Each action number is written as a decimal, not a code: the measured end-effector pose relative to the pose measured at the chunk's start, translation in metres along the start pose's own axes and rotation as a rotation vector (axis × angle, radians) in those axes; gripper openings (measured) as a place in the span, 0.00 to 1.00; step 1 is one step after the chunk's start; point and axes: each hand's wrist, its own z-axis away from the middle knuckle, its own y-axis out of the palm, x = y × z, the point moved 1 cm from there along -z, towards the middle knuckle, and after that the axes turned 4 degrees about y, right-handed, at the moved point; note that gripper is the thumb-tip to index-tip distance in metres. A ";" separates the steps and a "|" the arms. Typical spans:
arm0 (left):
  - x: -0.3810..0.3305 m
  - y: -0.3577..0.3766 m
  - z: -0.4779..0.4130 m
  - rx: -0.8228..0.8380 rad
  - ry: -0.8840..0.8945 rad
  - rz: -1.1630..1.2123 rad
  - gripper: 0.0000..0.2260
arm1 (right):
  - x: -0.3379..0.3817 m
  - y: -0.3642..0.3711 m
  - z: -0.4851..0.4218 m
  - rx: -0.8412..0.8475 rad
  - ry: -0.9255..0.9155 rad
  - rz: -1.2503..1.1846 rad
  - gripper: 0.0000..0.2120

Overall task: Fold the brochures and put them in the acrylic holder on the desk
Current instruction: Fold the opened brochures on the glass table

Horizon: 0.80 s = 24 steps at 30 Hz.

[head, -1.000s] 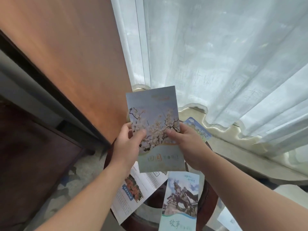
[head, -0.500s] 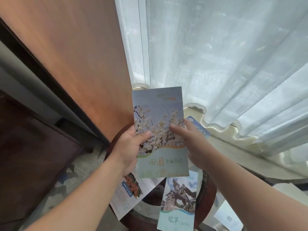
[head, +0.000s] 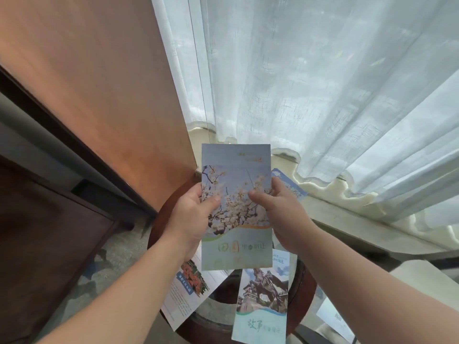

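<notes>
Two bare hands hold a pale blue folded brochure printed with white blossom branches [head: 236,207] upright above a round dark wooden table [head: 306,289]. Left hand [head: 191,219] grips its left edge, thumb across the front and fingers behind. Right hand [head: 283,214] pinches the right edge the same way, thumb on the blossoms. Both forearms reach up from below. On the table lie an unfolded white leaflet with red flowers [head: 188,291] and a narrow folded brochure showing a horse statue [head: 263,299].
</notes>
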 end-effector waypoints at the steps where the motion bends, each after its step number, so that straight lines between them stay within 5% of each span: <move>1: 0.001 0.003 0.000 0.017 0.005 -0.004 0.11 | -0.001 -0.002 0.000 -0.035 -0.007 0.017 0.16; 5: 0.010 0.015 0.004 0.118 -0.062 -0.033 0.10 | -0.006 -0.014 0.000 -0.137 0.012 0.037 0.10; 9: 0.043 0.022 0.005 0.061 0.034 -0.660 0.07 | -0.032 -0.036 0.004 -0.317 0.032 0.260 0.04; 12: 0.082 0.032 0.009 0.120 0.027 -0.877 0.11 | -0.070 -0.059 0.008 -0.401 0.094 0.473 0.04; 20: 0.187 0.045 0.020 0.220 -0.060 -1.103 0.09 | -0.182 -0.089 0.007 -0.437 0.246 0.771 0.11; 24: 0.209 0.041 0.023 0.218 -0.088 -1.177 0.12 | -0.210 -0.083 0.006 -0.408 0.253 0.795 0.26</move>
